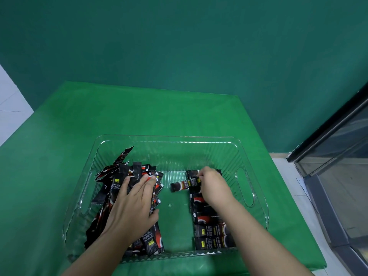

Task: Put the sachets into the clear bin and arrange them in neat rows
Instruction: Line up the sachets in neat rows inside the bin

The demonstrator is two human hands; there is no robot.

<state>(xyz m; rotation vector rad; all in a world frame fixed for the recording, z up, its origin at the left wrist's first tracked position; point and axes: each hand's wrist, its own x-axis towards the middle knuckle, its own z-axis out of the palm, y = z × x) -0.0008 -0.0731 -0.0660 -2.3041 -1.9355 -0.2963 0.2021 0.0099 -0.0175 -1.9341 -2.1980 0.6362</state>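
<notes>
While its fingertips (199,179) pinched one sachet (184,184) above the neat row (212,226) at the right of the clear bin (167,138), the right hand (212,185) curled, and the left hand (132,204) pressed flat, fingers spread, on the loose pile (119,188) at the bin's left.

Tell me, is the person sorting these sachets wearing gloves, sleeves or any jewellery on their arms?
No. The left hand and right hand are bare, with no gloves, rings, watch or bracelets showing. Both forearms are uncovered up to the picture's bottom edge, so no sleeves appear.
</notes>
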